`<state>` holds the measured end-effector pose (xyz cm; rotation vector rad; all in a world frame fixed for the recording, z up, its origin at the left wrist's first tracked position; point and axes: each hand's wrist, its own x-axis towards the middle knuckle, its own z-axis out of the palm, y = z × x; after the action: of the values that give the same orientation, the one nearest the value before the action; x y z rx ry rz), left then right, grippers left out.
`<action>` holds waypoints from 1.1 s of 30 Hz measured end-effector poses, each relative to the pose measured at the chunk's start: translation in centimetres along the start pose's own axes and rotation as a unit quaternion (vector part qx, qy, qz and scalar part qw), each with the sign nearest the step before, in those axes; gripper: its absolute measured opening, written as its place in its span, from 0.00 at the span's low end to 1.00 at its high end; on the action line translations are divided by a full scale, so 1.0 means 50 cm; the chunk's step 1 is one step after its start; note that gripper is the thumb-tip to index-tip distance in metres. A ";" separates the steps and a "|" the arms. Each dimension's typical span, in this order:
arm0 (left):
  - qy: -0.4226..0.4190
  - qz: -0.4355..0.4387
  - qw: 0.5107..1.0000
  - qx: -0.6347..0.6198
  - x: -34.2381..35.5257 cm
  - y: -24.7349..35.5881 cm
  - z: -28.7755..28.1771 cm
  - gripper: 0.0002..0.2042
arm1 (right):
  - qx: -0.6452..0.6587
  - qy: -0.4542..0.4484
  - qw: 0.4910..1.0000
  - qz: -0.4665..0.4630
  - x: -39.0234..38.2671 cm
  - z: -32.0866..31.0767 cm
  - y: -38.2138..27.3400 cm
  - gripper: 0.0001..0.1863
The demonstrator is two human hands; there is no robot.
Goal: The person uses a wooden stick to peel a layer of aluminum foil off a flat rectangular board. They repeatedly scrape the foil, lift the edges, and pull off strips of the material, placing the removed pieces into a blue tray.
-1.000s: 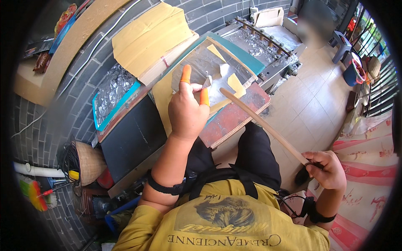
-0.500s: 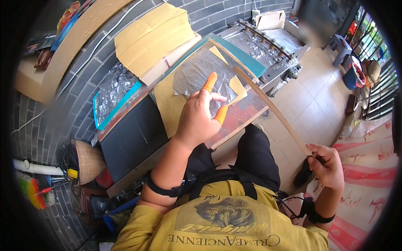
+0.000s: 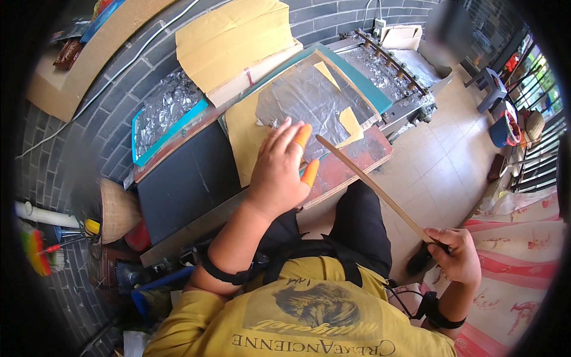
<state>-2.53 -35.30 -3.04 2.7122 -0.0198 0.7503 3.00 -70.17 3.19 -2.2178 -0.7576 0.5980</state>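
"While the right hand (image 3: 455,256) grips the wooden stick (image 3: 375,186), where does its tip point?"

"Toward the silvery sheet (image 3: 306,101), which lies over the yellow paper (image 3: 238,128)."

"And the left hand (image 3: 279,175)?"

"Open, fingers out, by the sheet's near edge; I can't tell if it touches. The foil-filled blue tray (image 3: 172,134) lies left of the sheet."

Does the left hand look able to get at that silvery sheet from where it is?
Most likely yes: the left hand is right by the silvery sheet, with nothing visible between; the wooden stick slants in from the right.
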 end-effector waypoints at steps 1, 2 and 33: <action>-0.015 0.005 1.000 0.008 -0.001 0.006 0.000 0.24 | 0.006 0.024 1.000 0.005 -0.001 0.001 0.003 0.17; -0.029 0.010 0.999 0.015 -0.003 0.013 0.000 0.24 | 0.013 0.049 0.999 0.010 -0.002 0.005 0.008 0.17; -0.035 0.020 0.999 0.026 -0.009 0.017 0.017 0.28 | 0.108 0.009 0.994 -0.012 -0.055 -0.023 0.064 0.14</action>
<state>-2.57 -36.41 -3.67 2.7936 -0.0723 0.6754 2.80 -74.43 2.09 -2.0101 -0.6751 0.6171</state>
